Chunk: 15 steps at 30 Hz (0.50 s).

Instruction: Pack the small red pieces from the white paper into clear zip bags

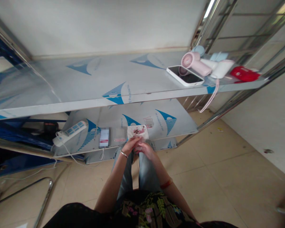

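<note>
My left hand (131, 144) and my right hand (146, 149) meet at the near edge of the lower shelf, just in front of a small white box (144, 134). Small dark red and pinkish pieces (138, 130) lie inside this box. Both hands have their fingers bent and drawn together; what they hold, if anything, is too small and blurred to make out. Left of the box lies a flat clear bag (120, 135) with a red line. Another small clear bag (148, 122) with red marks lies behind the box to the right.
A phone (104, 137) on a cable and a white power strip (70, 133) lie on the lower shelf's left. The upper shelf (97, 85) overhangs behind, carrying a white-framed phone (185, 76), a pink handheld fan (196, 62) and a red item (244, 74).
</note>
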Motion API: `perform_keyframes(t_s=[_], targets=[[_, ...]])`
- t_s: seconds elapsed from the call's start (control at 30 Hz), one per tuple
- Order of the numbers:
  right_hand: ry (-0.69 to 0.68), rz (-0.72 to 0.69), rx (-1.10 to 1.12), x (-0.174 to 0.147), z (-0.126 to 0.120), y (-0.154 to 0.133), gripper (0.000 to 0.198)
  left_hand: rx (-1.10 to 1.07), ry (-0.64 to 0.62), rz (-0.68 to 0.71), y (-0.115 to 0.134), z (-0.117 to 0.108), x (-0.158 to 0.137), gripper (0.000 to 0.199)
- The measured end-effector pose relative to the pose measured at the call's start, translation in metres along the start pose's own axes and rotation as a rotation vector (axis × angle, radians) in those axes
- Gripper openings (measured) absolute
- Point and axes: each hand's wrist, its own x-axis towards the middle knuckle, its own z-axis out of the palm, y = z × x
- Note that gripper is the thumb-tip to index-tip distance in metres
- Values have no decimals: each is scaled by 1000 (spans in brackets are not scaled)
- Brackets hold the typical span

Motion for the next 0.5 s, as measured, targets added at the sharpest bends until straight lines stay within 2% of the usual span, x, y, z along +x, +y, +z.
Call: perform_keyframes(t_s=[0.1, 0.23, 0.33, 0.43, 0.5], targets=[[-53, 43, 3, -4, 12, -9, 36, 0, 11, 80, 6, 1, -6, 33], [26, -4, -94, -5, 12, -15, 31, -46, 131, 163, 14, -4, -12, 35], [32, 38, -153, -6, 6, -16, 27, -78, 208, 239, 21, -8, -17, 37], [36, 61, -171, -8, 4, -16, 24, -48, 210, 269, 27, -11, -23, 40], [88, 25, -157, -10, 5, -17, 25, 23, 193, 256, 30, -13, -28, 41]])
